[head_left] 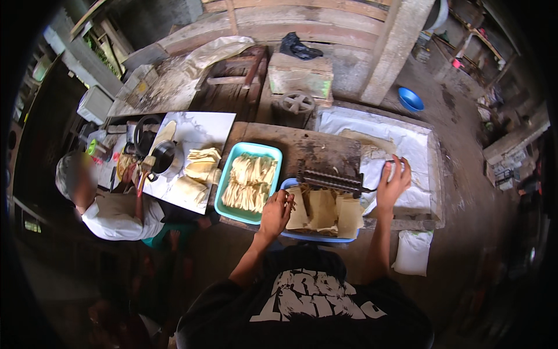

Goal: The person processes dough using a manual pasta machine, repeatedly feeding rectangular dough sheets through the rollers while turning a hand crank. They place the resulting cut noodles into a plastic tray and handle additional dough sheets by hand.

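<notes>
**Two hands at the dough cutter**

At the far left a seated co-worker [110,203] in a white top worked at a white board [197,131] that carried a dark round pot [164,157] and pale folded dough sheets [200,166]. Just right of the board sat a turquoise rectangular tray [224,192] filled with cut pale strips [250,181].

The left hand [275,213] was curled, its fingers pinching the edge of the stack of tan dough sheets [325,210]. Those sheets lay in a blue tray [317,237] at the near edge of the wooden bench [308,145], right under the dark ridged roller cutter [330,179].

The right hand [394,183] was closed around the cutter's handle at its right end, fingers wrapped over it. Beyond it lay white sheeting [401,136] spread in a shallow wooden frame. A plump white sack [412,251] with no visible label stood on the floor below that frame. Farther back, a round blue bowl [411,99] rested on the dirt floor.
</notes>
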